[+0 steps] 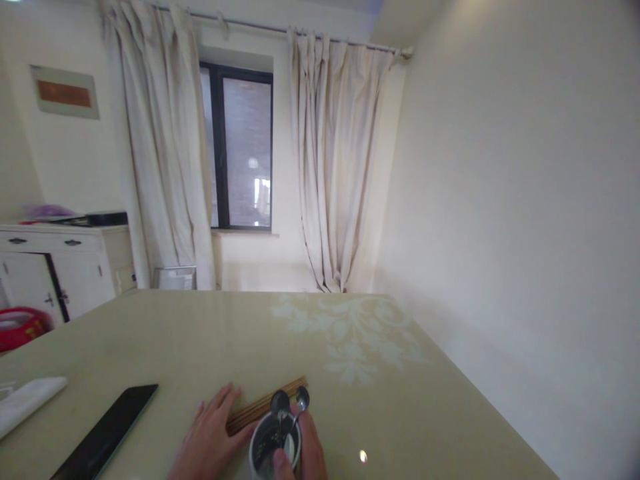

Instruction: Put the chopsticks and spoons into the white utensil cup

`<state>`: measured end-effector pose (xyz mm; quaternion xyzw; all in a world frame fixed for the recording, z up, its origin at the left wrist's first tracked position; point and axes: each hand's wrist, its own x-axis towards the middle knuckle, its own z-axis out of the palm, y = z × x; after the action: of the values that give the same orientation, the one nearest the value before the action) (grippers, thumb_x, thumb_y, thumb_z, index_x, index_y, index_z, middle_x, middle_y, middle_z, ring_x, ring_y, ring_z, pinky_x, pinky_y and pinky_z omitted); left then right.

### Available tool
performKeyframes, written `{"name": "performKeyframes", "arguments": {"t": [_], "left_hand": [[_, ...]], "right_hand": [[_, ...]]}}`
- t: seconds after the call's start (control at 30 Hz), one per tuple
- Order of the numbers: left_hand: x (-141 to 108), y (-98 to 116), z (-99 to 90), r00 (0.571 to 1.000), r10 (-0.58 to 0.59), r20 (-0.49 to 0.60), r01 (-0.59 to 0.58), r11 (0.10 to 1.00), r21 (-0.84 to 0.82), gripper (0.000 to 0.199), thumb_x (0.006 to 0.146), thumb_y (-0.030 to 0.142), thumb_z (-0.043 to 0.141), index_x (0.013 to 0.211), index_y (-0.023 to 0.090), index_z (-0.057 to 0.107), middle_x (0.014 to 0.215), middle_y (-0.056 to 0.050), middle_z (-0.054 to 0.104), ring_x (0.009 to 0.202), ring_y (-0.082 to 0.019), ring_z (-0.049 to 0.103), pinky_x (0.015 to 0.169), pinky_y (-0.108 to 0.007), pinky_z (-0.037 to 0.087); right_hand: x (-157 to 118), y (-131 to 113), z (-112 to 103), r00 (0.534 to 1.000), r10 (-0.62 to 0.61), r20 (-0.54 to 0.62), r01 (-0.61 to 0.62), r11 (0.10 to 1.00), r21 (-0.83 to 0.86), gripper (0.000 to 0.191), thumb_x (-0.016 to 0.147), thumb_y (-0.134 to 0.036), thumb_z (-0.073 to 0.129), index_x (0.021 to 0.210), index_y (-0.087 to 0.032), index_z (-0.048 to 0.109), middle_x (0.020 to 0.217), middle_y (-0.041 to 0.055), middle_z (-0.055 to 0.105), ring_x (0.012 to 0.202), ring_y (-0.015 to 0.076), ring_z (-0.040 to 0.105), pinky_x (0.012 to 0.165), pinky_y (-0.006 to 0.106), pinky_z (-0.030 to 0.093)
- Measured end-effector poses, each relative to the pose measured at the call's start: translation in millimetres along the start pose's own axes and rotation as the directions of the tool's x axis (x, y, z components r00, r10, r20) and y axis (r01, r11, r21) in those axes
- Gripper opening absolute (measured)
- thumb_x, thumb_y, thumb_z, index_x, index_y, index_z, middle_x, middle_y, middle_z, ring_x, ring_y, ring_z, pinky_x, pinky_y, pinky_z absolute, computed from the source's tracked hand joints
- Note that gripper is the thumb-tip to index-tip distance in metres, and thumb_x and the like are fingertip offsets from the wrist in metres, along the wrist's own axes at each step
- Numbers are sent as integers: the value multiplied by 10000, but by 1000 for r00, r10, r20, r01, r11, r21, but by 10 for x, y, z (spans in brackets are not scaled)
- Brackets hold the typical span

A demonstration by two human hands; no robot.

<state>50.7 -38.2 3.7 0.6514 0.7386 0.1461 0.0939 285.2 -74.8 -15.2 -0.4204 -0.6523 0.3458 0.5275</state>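
A small round cup with a pale rim and dark inside stands at the table's near edge. My right hand is closed on it, fingers along its right side and thumb over the near rim. Two metal spoons lean in the cup, one with a dark-looking bowl and one with a shiny bowl. Behind the cup lies a bundle of wooden chopsticks, slanting up to the right. My left hand is open at their left end, fingers stretched and thumb apart, with the ends in the gap between.
A black flat slab, perhaps a tray or phone-like panel, lies left on the glossy table. Beyond it is a white item. A wall runs along the right edge. A white cabinet and red basket stand left.
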Motion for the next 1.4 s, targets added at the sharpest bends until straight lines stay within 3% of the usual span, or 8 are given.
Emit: {"name": "performKeyframes", "arguments": {"t": [0.2, 0.53, 0.63, 0.73, 0.87, 0.93, 1.2, 1.4], "left_hand": [[-11, 118, 34, 996, 60, -72, -58, 998, 30, 720, 941, 576, 552, 1531, 166, 595, 1681, -158, 507, 1594, -340, 418, 1331, -509, 279], [229, 338, 54, 965, 191, -179, -215, 969, -121, 495, 925, 416, 598, 1330, 150, 695, 1498, -169, 669, 1438, -333, 578, 1238, -490, 414], [187, 279, 101, 903, 214, -372, -327, 904, -275, 488, 916, 529, 601, 1239, 194, 746, 1433, -167, 720, 1397, -378, 611, 1244, -595, 399], [11, 367, 66, 872, 132, -471, -405, 735, -543, 493, 993, 632, 476, 1056, 254, 788, 1148, -125, 823, 1156, -340, 741, 1115, -551, 543], [-254, 702, 0, 954, 79, -289, -296, 391, -871, 660, 983, 758, 473, 1282, 235, 743, 1300, -130, 794, 1208, -311, 747, 1087, -452, 598], [-315, 815, 1, 980, 66, -189, -200, 315, -928, 740, 910, 819, 562, 1304, 220, 748, 1376, -135, 767, 1306, -336, 703, 1139, -460, 572], [-331, 721, 42, 998, 14, -56, -58, 305, -950, 737, 736, 839, 753, 1150, 235, 832, 1310, -108, 804, 1323, -362, 691, 1139, -439, 579], [-398, 938, -175, 972, 172, -157, -194, 228, -954, 588, 837, 732, 747, 1093, 212, 841, 1163, -128, 840, 1108, -329, 776, 983, -405, 654]], "right_hand": [[39, 78, 2, 993, -5, -114, 13, 998, 69, 772, 978, -757, 570, 1525, -213, 615, 1540, 159, 640, 1475, 410, 553, 1271, 511, 420], [140, -7, -90, 991, -95, -89, 97, 995, 21, 775, 997, -750, 545, 1515, -178, 610, 1512, 173, 663, 1426, 355, 609, 1237, 468, 456], [144, 66, -75, 993, -50, -107, 54, 998, 40, 810, 984, -776, 544, 1545, -193, 585, 1552, 160, 639, 1455, 353, 589, 1238, 458, 459], [135, 142, -58, 996, -21, -90, 27, 998, 62, 813, 984, -780, 538, 1545, -194, 588, 1551, 162, 641, 1448, 353, 600, 1224, 460, 480], [113, 184, -37, 993, -67, -99, 73, 996, 56, 809, 983, -792, 515, 1531, -202, 598, 1522, 165, 661, 1414, 360, 628, 1190, 466, 518], [99, 195, -28, 991, -98, -93, 102, 994, 38, 794, 994, -784, 497, 1535, -210, 591, 1520, 160, 660, 1411, 357, 629, 1184, 457, 523], [60, 120, -63, 978, -194, -80, 200, 977, 68, 741, 1017, -773, 438, 1535, -262, 581, 1480, 154, 669, 1374, 366, 637, 1164, 472, 521], [101, -186, -153, 984, -111, -142, 135, 975, 176, 693, 1035, -785, 358, 1433, -281, 618, 1264, 134, 732, 1145, 325, 720, 967, 425, 604]]}}
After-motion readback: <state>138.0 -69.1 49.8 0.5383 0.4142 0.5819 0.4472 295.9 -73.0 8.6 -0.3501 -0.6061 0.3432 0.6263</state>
